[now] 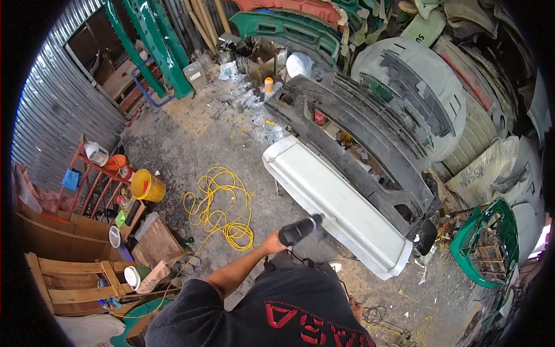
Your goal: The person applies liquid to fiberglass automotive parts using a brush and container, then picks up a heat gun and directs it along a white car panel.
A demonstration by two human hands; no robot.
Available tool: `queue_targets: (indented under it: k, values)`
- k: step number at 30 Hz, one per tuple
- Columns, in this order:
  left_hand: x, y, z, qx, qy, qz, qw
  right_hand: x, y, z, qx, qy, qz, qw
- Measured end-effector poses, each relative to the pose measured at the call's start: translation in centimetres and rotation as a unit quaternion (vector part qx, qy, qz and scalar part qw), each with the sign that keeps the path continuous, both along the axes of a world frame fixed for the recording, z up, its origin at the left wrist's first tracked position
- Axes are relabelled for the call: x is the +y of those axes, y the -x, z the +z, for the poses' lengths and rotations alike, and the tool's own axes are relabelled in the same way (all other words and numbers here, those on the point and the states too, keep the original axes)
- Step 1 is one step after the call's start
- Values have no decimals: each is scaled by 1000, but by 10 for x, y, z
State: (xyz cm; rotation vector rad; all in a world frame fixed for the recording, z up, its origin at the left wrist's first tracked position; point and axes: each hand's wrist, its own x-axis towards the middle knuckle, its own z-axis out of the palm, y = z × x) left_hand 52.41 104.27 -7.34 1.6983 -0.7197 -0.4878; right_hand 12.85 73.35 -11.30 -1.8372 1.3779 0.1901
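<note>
My left hand (273, 243) is wrapped round the handle end of a black heat gun or similar power tool (298, 231). The tool's nozzle points right, at the near edge of a long white panel (341, 211). Whether the nozzle touches the panel cannot be made out. The panel lies diagonally in front of me, raised above the floor. Low at the right of my dark shirt (248, 312), a small part of my right hand (356, 309) shows; its fingers are mostly hidden.
A coiled yellow cord (222, 211) lies on the floor at left. A yellow bucket (148, 185) and red rack (95, 173) stand beyond it. Behind the panel is a black bumper (370, 144); a green bumper (485, 243) is at right.
</note>
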Motion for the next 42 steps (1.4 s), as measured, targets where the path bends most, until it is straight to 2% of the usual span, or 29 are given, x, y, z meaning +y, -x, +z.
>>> queue_targets:
  k: [1,2,4,6,8,10,11,14,15,16,17,18,20,22,24,26,27,28,30,31,32,34,38,40,41,42]
  values:
    - [6,-8,2,22,-41,55,997,-8,20,-36,-123,-108,-89,982]
    - [12,-16,3,42,-82,109,990,-10,17,-30,-82,-71,-52,993]
    - [27,-38,-26,-61,-88,205,973,2,-11,24,-12,-19,-8,1000]
    - [36,-64,-40,-38,-101,309,945,12,-38,73,10,-3,4,1000]
    - [40,-87,-22,-55,18,350,935,10,-31,71,-14,-6,2,1000]
    - [45,-104,-17,-52,-48,402,913,12,-31,65,-42,-8,0,999]
    - [48,-110,-18,-88,-130,408,899,15,-30,63,-44,12,-7,999]
    - [45,-106,-29,-53,-112,368,922,18,-28,62,-44,52,-20,997]
    - [41,-102,-34,-82,-55,344,934,16,-31,64,-24,28,9,999]
    - [36,-95,-38,-80,-56,342,935,15,-31,66,-4,4,37,999]
    - [31,-86,-44,-91,-59,299,948,11,-9,32,-56,-32,-24,998]
    - [23,-78,-40,-101,-62,254,960,14,-10,37,-53,-32,-28,998]
    - [9,-57,-23,-44,-20,164,985,17,-15,46,-92,29,16,995]
    - [-5,-46,-44,-83,-21,115,990,6,10,-1,-209,-99,-68,971]
    - [-15,-43,-25,-153,-11,109,982,5,9,0,-67,-18,4,998]
    - [-12,-55,-13,-104,-23,105,989,4,7,5,-229,-188,-177,939]
    - [-10,-63,-9,-56,-35,103,992,6,3,12,-142,-122,-127,974]
    - [-11,-70,-4,-52,-30,171,983,8,-2,19,-54,-54,-75,994]
    - [-4,-96,5,-43,7,250,967,17,-28,70,-12,-35,-51,998]
    - [-2,-107,26,-91,-65,280,953,21,-37,88,28,-16,-24,999]
    - [-2,-116,38,-125,-62,314,939,23,-35,88,28,-16,-26,999]
    - [6,-129,48,-176,-174,310,918,25,-32,87,22,-8,-8,1000]
    - [-7,-120,38,-192,-164,296,921,31,-30,84,51,24,-37,998]
    - [-24,-92,36,-41,-109,262,958,31,-29,83,48,4,-21,999]
    - [-31,-79,33,-39,-110,256,960,25,-9,49,25,-57,-64,996]
    - [-39,-67,29,-14,-172,206,963,27,-4,43,27,-57,-70,996]
